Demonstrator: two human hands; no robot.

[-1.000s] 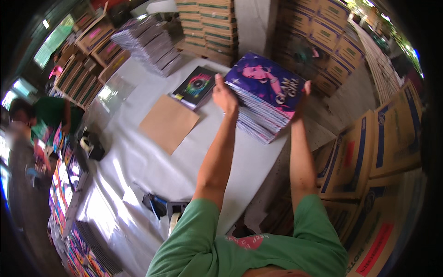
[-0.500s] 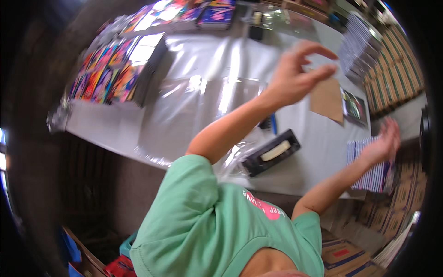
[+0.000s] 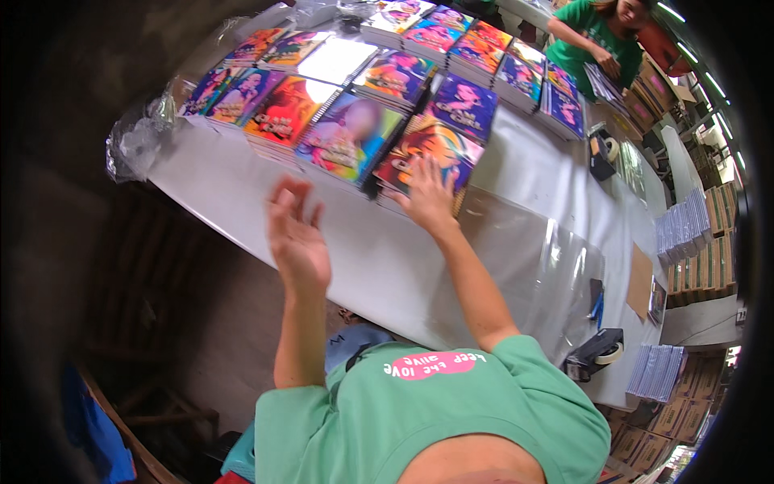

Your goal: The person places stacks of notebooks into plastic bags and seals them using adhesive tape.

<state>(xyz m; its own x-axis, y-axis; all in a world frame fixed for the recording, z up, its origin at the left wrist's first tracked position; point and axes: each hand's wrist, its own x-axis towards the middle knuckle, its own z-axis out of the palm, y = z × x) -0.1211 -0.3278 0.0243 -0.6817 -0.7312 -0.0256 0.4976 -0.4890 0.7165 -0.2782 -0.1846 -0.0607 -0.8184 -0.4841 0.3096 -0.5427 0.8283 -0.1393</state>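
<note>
A worker's right hand (image 3: 430,194) rests spread-fingered on a notebook stack (image 3: 429,142), grip released; the left hand (image 3: 299,242), likewise released, hovers half-curled near the table (image 3: 363,270).

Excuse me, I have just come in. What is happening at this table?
A person has the right hand laid on a stack of notebooks with an orange and dark cover. The left hand is open in the air, holding nothing. More colourful notebook stacks stand in rows beside it. Clear plastic and a black tape dispenser lie to the right. Across the table, a co-worker handles something.
</note>
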